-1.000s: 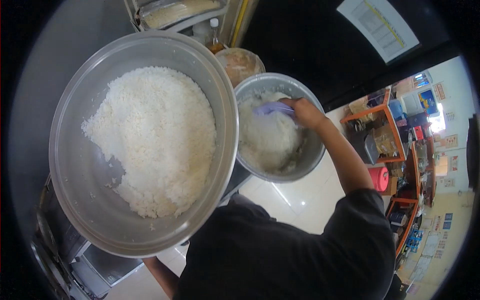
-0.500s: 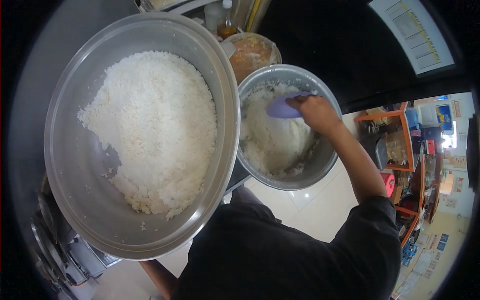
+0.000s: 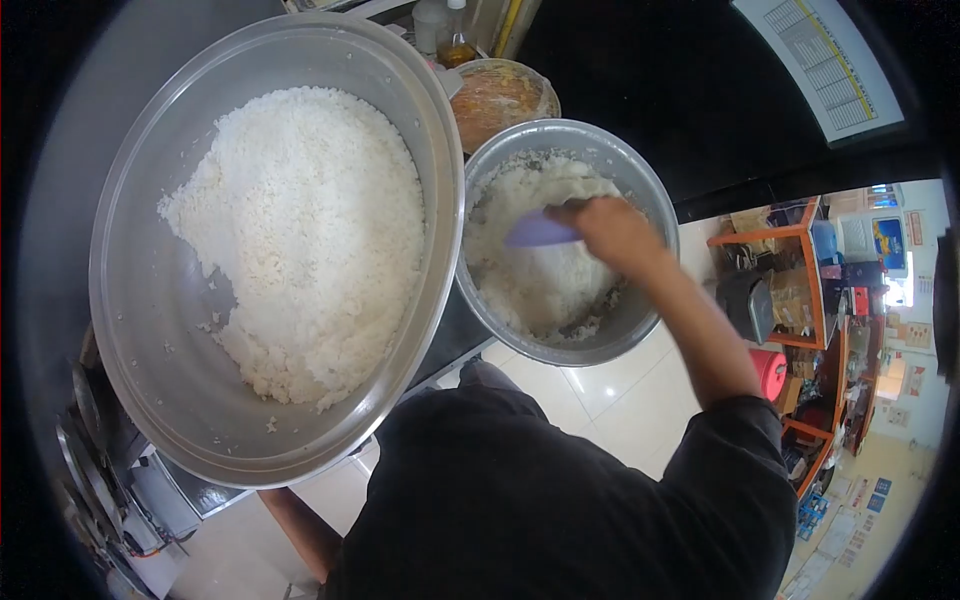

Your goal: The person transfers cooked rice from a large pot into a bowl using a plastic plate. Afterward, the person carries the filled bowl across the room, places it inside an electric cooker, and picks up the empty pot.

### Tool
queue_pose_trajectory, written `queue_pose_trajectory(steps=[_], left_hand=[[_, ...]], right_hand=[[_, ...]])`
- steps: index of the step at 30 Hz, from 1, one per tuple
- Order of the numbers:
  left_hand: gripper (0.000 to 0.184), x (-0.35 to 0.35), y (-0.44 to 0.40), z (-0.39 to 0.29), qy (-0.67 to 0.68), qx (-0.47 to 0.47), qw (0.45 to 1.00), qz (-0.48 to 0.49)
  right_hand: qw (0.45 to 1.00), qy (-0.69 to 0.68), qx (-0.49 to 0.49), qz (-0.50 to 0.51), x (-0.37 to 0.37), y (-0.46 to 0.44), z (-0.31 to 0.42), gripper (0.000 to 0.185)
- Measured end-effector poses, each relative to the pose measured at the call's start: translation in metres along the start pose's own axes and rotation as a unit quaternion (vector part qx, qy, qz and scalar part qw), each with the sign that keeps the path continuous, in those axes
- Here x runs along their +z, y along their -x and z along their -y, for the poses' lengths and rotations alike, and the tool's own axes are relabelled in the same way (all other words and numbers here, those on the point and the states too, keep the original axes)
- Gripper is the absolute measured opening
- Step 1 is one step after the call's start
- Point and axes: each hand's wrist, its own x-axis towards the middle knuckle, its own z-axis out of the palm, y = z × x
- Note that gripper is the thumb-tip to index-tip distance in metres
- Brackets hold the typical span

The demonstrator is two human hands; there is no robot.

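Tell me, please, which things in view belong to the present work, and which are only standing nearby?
Seems in use:
- purple utensil, in the right hand
- smaller metal pot, holding rice
- large metal basin, also holding rice

Seems only nearby:
- plastic-covered container
- white-capped bottle
- printed sheet
- pink-red container

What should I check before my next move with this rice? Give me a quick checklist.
1. Right hand gripping the purple scoop: ok.
2. Rice inside the smaller metal pot: ok, a mound lies there.
3. Bare room in the large metal basin: ok, on the picture's left.
4. Left hand supporting the large metal basin: cannot tell, it is hidden.
5. Firm footing under the smaller metal pot: cannot tell, its base is out of sight.
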Motion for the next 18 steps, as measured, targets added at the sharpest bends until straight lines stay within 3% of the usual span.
queue_pose_trajectory(steps=[3, 6, 7, 10, 14, 15, 18], left_hand=[[0.049, 0.0, -0.002, -0.001, 0.001, 0.01, 1.0, 0.004], [0.049, -0.003, 0.001, 0.004, 0.006, 0.014, 1.0, 0.006], [0.049, -0.004, 0.0, 0.004, 0.007, 0.017, 1.0, 0.006], [0.048, -0.004, 0.002, 0.005, 0.006, 0.013, 1.0, 0.009], [0.048, 0.0, -0.003, 0.004, 0.005, 0.013, 1.0, 0.01], [0.048, 0.001, -0.004, 0.004, 0.004, 0.014, 1.0, 0.013], [0.047, 0.0, -0.009, 0.004, 0.008, 0.033, 0.999, 0.022]], right_hand=[[0.997, -0.071, 0.009, -0.027, 0.044, -0.016, -0.005, 0.054], [0.997, -0.054, -0.055, -0.015, 0.019, -0.017, -0.021, 0.054], [0.998, -0.061, -0.031, -0.012, 0.007, -0.017, -0.023, 0.054], [0.977, -0.122, -0.082, -0.153, -0.043, 0.004, -0.032, 0.037], [0.996, -0.063, -0.014, -0.064, 0.008, 0.006, 0.006, 0.035], [0.991, -0.105, -0.057, -0.064, 0.019, -0.003, 0.003, 0.037], [0.994, -0.052, -0.092, -0.011, 0.039, -0.025, 0.027, 0.037]])
